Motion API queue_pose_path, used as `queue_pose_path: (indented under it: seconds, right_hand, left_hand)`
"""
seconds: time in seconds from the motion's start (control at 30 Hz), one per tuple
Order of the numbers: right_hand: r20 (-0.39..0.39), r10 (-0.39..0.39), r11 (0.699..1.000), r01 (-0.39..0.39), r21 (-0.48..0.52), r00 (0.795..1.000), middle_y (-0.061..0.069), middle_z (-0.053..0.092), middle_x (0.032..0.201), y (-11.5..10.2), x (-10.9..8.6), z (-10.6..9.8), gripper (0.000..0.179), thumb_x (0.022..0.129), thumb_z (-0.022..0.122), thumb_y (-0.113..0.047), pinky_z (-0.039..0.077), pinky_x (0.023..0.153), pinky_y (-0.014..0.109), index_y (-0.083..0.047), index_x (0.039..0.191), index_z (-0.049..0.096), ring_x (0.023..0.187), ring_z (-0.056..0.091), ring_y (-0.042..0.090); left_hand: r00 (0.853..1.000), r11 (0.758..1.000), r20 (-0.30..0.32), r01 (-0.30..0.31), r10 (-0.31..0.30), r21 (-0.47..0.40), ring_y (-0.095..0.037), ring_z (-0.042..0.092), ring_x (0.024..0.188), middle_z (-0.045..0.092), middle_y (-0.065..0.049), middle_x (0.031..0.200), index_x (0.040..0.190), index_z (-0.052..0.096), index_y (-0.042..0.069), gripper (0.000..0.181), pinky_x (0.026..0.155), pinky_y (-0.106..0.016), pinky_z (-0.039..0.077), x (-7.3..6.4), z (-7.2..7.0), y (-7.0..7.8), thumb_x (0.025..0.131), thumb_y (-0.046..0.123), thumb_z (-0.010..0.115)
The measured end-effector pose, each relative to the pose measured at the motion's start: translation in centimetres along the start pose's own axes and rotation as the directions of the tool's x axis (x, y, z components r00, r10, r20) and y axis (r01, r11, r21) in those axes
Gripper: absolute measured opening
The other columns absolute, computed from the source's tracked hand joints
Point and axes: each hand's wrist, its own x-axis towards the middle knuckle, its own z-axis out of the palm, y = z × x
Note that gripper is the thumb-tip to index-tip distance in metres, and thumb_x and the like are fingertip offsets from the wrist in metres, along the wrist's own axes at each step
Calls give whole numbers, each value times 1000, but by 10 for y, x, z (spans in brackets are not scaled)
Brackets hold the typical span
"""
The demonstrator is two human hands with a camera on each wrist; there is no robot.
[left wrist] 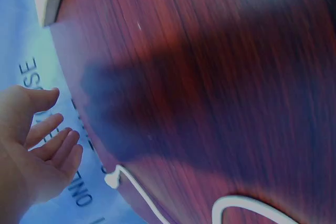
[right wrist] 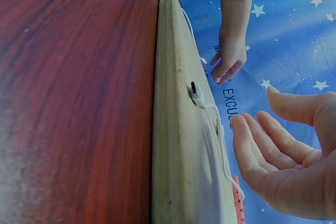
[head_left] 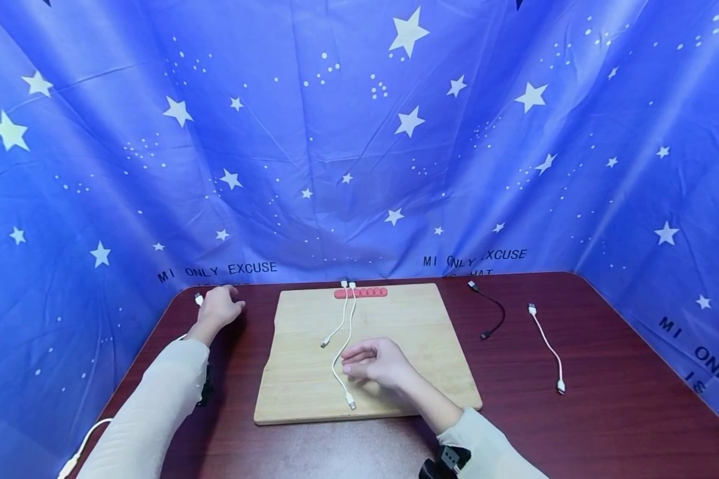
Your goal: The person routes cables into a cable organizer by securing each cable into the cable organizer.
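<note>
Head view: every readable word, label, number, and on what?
"MI ONLY EXCUSE": curtain, back left.
"MI ONLY XCUSE": curtain, back right, creased.
"HAT": curtain, beneath it.
"MI ONL": curtain, right, cut off.
"IS TH": curtain, beneath, cut off.
Curtain line under back-left text: unreadable.
Cables: marks, if any, too small.

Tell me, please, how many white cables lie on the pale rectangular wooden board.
2: the shorter white cable, at the left end of the red slotted strip; the longer white cable, right of it, reaching farther down the board. The right hand might hide more.
</note>
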Motion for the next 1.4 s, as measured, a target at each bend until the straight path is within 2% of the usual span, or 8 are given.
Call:
queue_pose_path:
  seconds: [0.2, 0.33, 0.57, 0.73, 0.83, 1.0, 1.17, 1.4]
  right_hand:
    - [12, -11, 1000, 11, -19, 1000, 24, 72, 97, -3, 5, 5, 32, 80, 72, 0, 62, 72, 36, 10, 109, 65, 79, 72, 28]
    - [25, -32, 997, 34, -64, 999, 22, 72, 97, -3, 8, 9, 30, 80, 73, -3, 61, 73, 29, 8, 108, 66, 79, 72, 20]
    - [32, -22, 998, 24, -62, 999, 21, 72, 97, -6, 11, 14, 29, 80, 73, -3, 60, 73, 26, 5, 107, 67, 78, 70, 16]
    - [43, -19, 998, 21, -52, 999, 21, 72, 97, -8, 13, 19, 29, 80, 73, -3, 61, 74, 32, 7, 107, 67, 79, 72, 23]
    - [47, -16, 999, 18, -43, 999, 23, 72, 96, -7, 15, 23, 28, 80, 72, -1, 61, 74, 34, 8, 106, 67, 78, 72, 25]
    - [47, -27, 998, 29, -48, 999, 23, 72, 95, -5, 16, 29, 26, 80, 72, -1, 61, 72, 30, 8, 105, 68, 76, 72, 21]
    - [52, -40, 999, 42, -33, 998, 24, 72, 95, -5, 17, 35, 27, 81, 72, -1, 61, 71, 32, 9, 104, 68, 78, 73, 28]
    - [51, -21, 999, 22, -23, 998, 20, 73, 93, -5, 16, 42, 24, 80, 74, -3, 61, 68, 30, 6, 102, 70, 69, 68, 10]
  left_hand:
    - [998, 998, -4, 63, -63, -11, -47, 55, 112, 59, -31, 122, 119, 58, -7, 41, 92, -57, 50, -4, -7, -16, 88, 20, 63]
    - [994, 994, -26, 107, -107, -12, -48, 54, 112, 57, -33, 120, 116, 58, -7, 41, 88, -57, 50, -7, -11, -26, 86, 19, 64]
    - [989, 990, -38, 142, -143, -27, -49, 52, 112, 54, -35, 120, 117, 55, -10, 45, 91, -56, 49, -8, -10, -36, 82, 16, 64]
    - [981, 984, -85, 172, -175, -39, -51, 56, 104, 58, -36, 111, 101, 55, -11, 31, 86, -56, 51, -7, -8, -42, 76, 8, 56]
    - [978, 981, -80, 189, -191, -36, -52, 56, 101, 58, -36, 107, 93, 54, -8, 22, 81, -56, 52, -6, -8, -44, 76, 6, 53]
    - [970, 973, -80, 227, -231, -51, -53, 56, 100, 57, -38, 107, 86, 53, -7, 15, 82, -57, 52, -6, -7, -43, 77, 5, 55]
    - [957, 962, -112, 260, -268, -79, -53, 57, 99, 58, -40, 106, 79, 54, -6, 10, 84, -57, 52, -7, -7, -39, 77, 4, 54]
    - [959, 970, -150, 231, -239, -70, -52, 59, 88, 61, -35, 90, 70, 52, -5, 9, 77, -56, 52, -6, -2, -38, 72, 2, 56]
